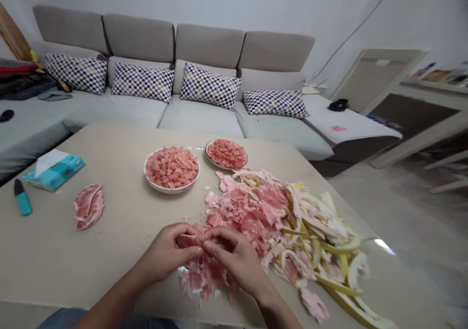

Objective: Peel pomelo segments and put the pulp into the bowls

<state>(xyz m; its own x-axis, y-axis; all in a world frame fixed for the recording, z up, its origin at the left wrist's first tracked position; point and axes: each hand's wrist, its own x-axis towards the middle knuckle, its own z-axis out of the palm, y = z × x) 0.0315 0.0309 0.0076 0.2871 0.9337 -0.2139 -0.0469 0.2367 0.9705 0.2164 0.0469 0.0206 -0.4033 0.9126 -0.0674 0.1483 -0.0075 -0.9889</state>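
Basically, both hands sit low at the near table edge, pinching a pomelo segment [187,241] between them. Most of the segment is hidden behind the fingers, so its exact shape and how far it is torn can't be made out; only a pink sliver shows. The left hand [168,251] is curled closed on it from the left, with the thumb on top. The right hand [234,258] is also closed, knuckles up, with its fingers [215,247] bent in toward the left fingertips, and the two hands touch. Both forearms angle in from the bottom edge and are cut off by the frame. Right under and beside the hands lies a big loose pile of pink pulp [248,207], mixed on its right side with yellow-white peel [331,251]. The pile's near end is partly hidden by the hands. Beyond it are a white bowl [190,185] and a smaller plate [234,163], both holding pulp. To the left on the table [73,256] are a small pulp heap [88,206], a teal-handled knife [23,203] and a blue tissue pack [54,173]. Behind the table is a grey sofa [199,114] with checked cushions [210,86].
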